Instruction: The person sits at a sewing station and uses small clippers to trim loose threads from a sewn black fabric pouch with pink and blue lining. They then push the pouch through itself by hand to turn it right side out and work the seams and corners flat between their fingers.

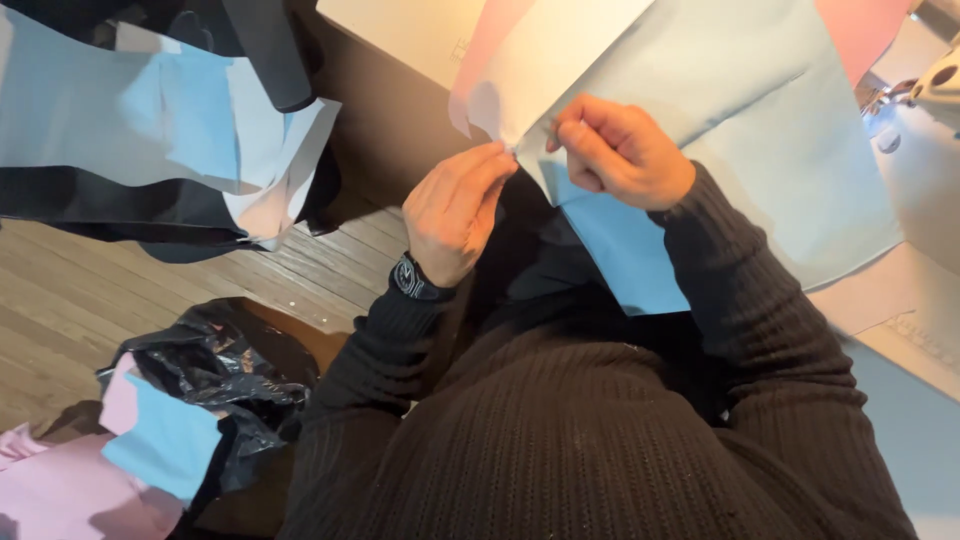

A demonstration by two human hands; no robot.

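Pale blue fabric (pixel 760 130) is pinched between left hand (pixel 455 210) and right hand (pixel 620 150) fingers, wrists bent inward.

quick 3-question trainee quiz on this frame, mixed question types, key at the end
1. True or false: both hands pinch the same edge of the light blue fabric piece.
2. Which wrist wears the black watch? A) left B) right
3. Fill in: the black plastic bag lies on the ______ floor.

Key: 1. True: the left hand and the right hand meet at that edge. 2. A. 3. wooden.
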